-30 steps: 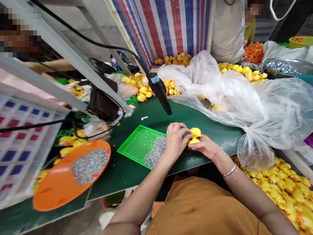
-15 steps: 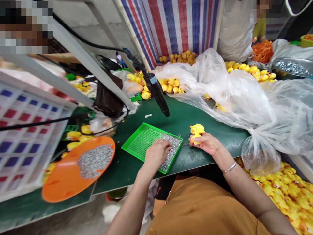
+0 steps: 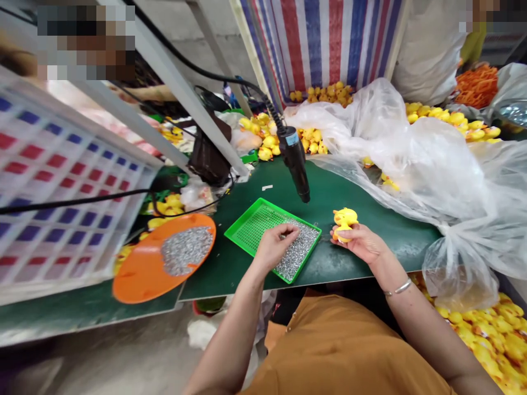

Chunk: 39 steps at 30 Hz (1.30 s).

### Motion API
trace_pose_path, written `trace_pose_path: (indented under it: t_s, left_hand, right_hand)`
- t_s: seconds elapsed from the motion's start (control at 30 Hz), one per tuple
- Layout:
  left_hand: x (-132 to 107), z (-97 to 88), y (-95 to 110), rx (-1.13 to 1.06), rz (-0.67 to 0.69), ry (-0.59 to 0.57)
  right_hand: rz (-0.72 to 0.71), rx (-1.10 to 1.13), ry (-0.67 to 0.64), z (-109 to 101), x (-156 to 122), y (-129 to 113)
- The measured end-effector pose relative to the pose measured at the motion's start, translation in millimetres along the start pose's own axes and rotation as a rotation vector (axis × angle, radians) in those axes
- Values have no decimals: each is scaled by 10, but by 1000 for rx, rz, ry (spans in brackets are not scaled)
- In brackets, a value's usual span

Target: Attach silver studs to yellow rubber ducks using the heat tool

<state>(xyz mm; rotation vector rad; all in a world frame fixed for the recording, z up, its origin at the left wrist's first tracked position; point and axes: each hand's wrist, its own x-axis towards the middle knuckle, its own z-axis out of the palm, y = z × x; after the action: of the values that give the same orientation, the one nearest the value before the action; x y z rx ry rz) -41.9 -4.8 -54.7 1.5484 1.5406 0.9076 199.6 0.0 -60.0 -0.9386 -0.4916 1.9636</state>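
Note:
A yellow toy duck (image 3: 345,218) is gripped upright in my right hand (image 3: 365,244), its fingers wrapped around the lower body just right of the tray. Over the green plastic tray (image 3: 249,226) is my left hand (image 3: 275,244), thumb and fingertips pinched together. Whatever is in that pinch is too small to make out. Small silvery metal pieces, which look like screws (image 3: 297,253), cover the tray's right part below the fingers. A black power screwdriver (image 3: 294,159) hangs nose down above the table, beyond the tray, touched by neither hand.
An orange dish (image 3: 140,280) with more metal pieces lies left on the green table (image 3: 325,189). Clear plastic sheeting (image 3: 420,164) spreads over the right side. Yellow ducks (image 3: 489,334) fill the lower right. A white crate (image 3: 78,186) and black cable (image 3: 82,202) stand left.
The view has swung left, so the scene sits further right. My left fingertips have risen slightly from the metal pieces. The right hand still holds the toy duck.

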Motion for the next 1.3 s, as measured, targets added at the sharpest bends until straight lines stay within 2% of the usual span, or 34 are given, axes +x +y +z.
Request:
trace_pose_path:
  t_s: [0.17, 0.3, 0.47, 0.63, 0.93, 1.3]
  left_hand:
    - [-30, 8, 3, -222, -88, 20]
    - [-80, 50, 122, -341, -100, 9]
    - [-101, 273, 333, -364, 72, 36]
    - [-94, 470, 411, -346, 268, 26]
    - [-167, 454, 457, -288, 315, -46]
    - [-213, 448, 450, -64, 514, 46]
  right_hand:
    - [12, -23, -8, 12, -1, 35]
    - [20, -14, -45, 55, -23, 74]
    - [63, 29, -85, 115, -82, 121]
    - [85, 44, -162, 120, -163, 120]
    - [45, 55, -239, 154, -252, 84]
    - [61, 117, -236, 154, -232, 111]
